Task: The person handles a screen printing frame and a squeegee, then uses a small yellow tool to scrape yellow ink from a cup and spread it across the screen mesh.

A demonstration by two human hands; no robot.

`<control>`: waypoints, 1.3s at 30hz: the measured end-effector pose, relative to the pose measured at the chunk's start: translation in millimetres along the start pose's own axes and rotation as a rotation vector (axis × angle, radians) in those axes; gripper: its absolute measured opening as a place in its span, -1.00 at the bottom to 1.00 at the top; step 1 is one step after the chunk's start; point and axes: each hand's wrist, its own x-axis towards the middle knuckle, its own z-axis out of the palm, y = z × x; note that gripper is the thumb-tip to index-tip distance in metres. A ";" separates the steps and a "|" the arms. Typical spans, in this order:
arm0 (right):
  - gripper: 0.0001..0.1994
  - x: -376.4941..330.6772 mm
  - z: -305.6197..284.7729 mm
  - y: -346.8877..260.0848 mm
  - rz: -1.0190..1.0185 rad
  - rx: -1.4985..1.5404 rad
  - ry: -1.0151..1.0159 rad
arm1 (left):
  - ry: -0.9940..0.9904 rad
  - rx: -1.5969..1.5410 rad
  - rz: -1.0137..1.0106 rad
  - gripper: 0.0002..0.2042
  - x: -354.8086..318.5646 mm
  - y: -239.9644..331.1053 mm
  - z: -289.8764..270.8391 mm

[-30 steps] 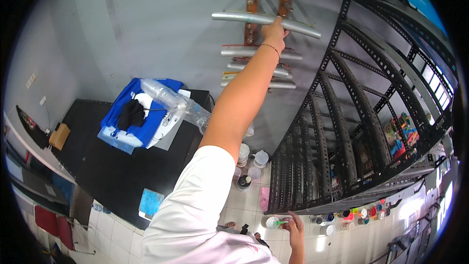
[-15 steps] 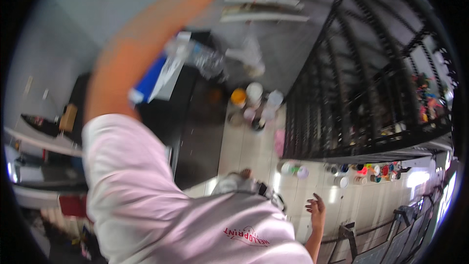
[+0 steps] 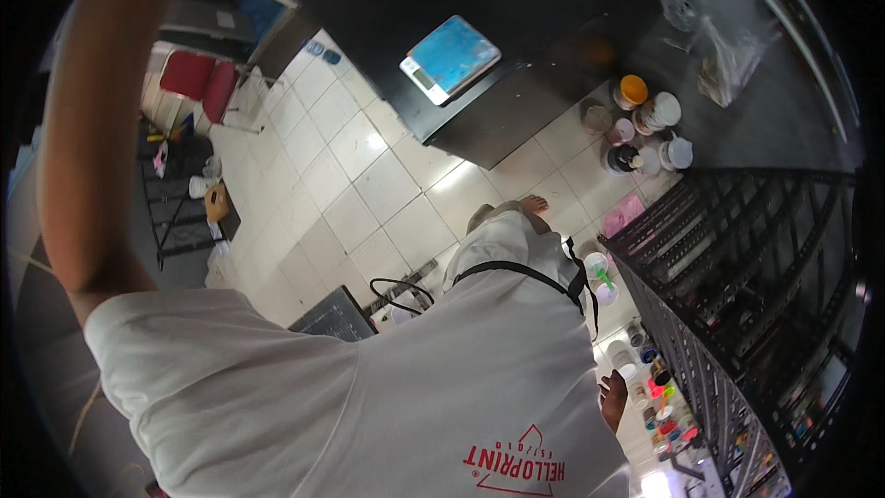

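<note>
- White shirt (image 3: 304, 387): red lettering + line motif, legible, upside down in view.
- L arm (image 3: 97, 138) raised, blurred; L hand cut off past top edge, state can't tell.
- R hand (image 3: 613, 398) partly hidden behind shirt; fingers show, can't tell if holding anything.
- White tub (image 3: 623, 362) on floor, nearest R hand, beside coloured pots (image 3: 664, 410).
- Blue-topped device (image 3: 454, 57) on blk table (image 3: 562, 32); display too small to read.
- Blk rack (image 3: 737, 249): contents dark, unclear.

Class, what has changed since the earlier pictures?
The view has turned; the left arm has swung to the upper left, its hand out of view, so whether it released the silver bar is unclear. The blue-topped scale stays on the black table.
</note>
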 end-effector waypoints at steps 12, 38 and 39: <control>-0.48 94.5 28.6 -83.9 -0.162 -0.302 -0.161 | 0.388 -0.994 0.517 -0.63 -34.7 72.8 158.2; -0.49 94.8 11.6 -86.8 -0.104 -0.501 -0.214 | -0.897 -0.805 -1.288 -0.17 -505.3 -124.8 236.6; -0.49 96.5 12.2 -83.9 -0.104 -0.500 -0.213 | -0.981 -0.834 -1.273 -0.19 -512.1 -118.5 247.7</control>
